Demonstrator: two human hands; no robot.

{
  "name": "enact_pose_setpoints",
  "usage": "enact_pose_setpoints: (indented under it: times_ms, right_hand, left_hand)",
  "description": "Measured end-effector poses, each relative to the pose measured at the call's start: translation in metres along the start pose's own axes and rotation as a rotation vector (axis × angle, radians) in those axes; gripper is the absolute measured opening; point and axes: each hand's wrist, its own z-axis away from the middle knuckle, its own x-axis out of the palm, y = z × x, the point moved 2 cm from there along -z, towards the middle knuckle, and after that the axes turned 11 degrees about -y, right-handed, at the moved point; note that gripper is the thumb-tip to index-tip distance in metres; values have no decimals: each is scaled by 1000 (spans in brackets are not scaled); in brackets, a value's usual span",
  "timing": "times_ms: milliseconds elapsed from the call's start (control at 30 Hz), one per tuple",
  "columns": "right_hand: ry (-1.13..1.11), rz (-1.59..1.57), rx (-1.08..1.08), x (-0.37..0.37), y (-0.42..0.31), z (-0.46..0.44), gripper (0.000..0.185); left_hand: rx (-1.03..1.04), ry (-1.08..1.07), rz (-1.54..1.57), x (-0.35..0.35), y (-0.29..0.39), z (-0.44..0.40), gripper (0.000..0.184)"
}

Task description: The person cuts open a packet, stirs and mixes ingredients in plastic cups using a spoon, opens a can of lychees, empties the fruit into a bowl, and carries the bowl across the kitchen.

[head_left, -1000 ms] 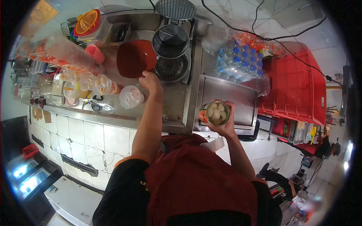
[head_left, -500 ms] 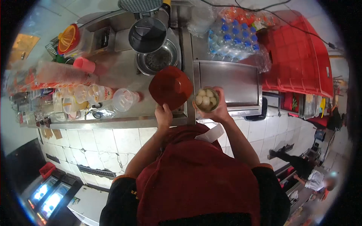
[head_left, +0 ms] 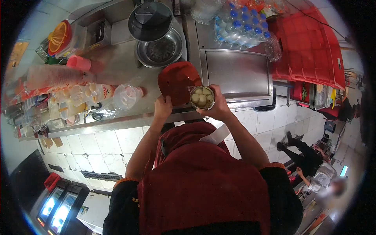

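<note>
My left hand (head_left: 163,108) is closed on the near rim of a reddish-brown bowl (head_left: 178,80), at the front edge of the steel counter. In my right hand (head_left: 217,105) is an open can (head_left: 202,97), its top facing me, with several pale round pieces in liquid inside. The can overlaps the bowl's right side in view; whether the two touch I cannot tell. Just beyond the bowl stands a metal basin (head_left: 159,50) with a dark pan (head_left: 150,20) above it.
Clear plastic cups (head_left: 127,96) and a pink cup (head_left: 79,62) stand to the left. Bottles with blue caps (head_left: 241,27) and a red crate (head_left: 309,47) are at the back right. Another person (head_left: 319,172) is at the far right.
My right hand has brought the can left, to the bowl's right side. The bowl has tilted, its outline now different. Farther off, the other person has changed posture.
</note>
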Motion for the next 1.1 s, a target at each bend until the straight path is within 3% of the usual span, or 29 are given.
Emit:
enact_pose_setpoints:
  times_ms: [67, 133, 367, 833, 967, 1033, 1100]
  right_hand:
    - [-1, 26, 35, 5, -7, 2, 98]
    - [-3, 55, 69, 11, -11, 4, 98]
    - [30, 97, 70, 27, -7, 8, 100]
    - [93, 55, 104, 37, -13, 6, 99]
    - [100, -11, 26, 38, -9, 7, 99]
    - [110, -37, -17, 40, -2, 10, 100]
    - [159, -19, -63, 39, 0, 13, 100]
  left_hand:
    - [46, -31, 17, 0, -7, -1, 34]
    - [-53, -51, 113, 4, -17, -3, 35]
    - [-105, -68, 187, 5, -31, -4, 36]
    - [-11, -102, 163, 1, -25, -7, 38]
    - [33, -69, 208, 12, -36, -11, 39]
    - [-109, -166, 289, 10, -32, -4, 40]
    - [-17, -128, 237, 4, -27, 4, 40]
